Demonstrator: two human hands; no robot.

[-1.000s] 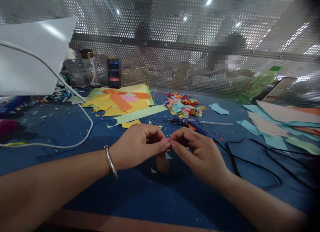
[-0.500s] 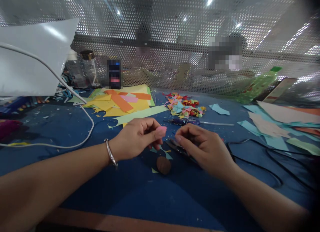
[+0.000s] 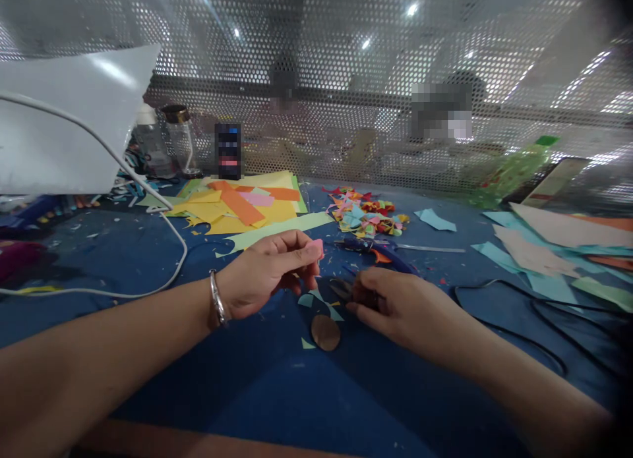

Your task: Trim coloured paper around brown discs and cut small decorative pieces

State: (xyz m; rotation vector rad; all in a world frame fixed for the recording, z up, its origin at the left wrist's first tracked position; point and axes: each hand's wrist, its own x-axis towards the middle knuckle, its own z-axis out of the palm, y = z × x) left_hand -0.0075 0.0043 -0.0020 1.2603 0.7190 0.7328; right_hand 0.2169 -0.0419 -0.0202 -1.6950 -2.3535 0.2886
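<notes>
Beyond brown disc (image 3: 326, 333): my left grip (image 3: 279, 263), pinching pink paper (image 3: 317, 248), overpressure may crease; right grip (image 3: 393, 296) half-curled, hold on dark tool (image 3: 340, 288) unclear.

Plenty of room at the near middle of the worktop (image 3: 306, 399), but white cord (image 3: 119, 159) crowds the left and looped black cable (image 3: 534, 304) clutters the right.

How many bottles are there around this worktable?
3 that I can see: the white-capped bottle and brown-capped bottle side by side at the back left, and the green bottle at the back right. The white panel may hide more.
</notes>
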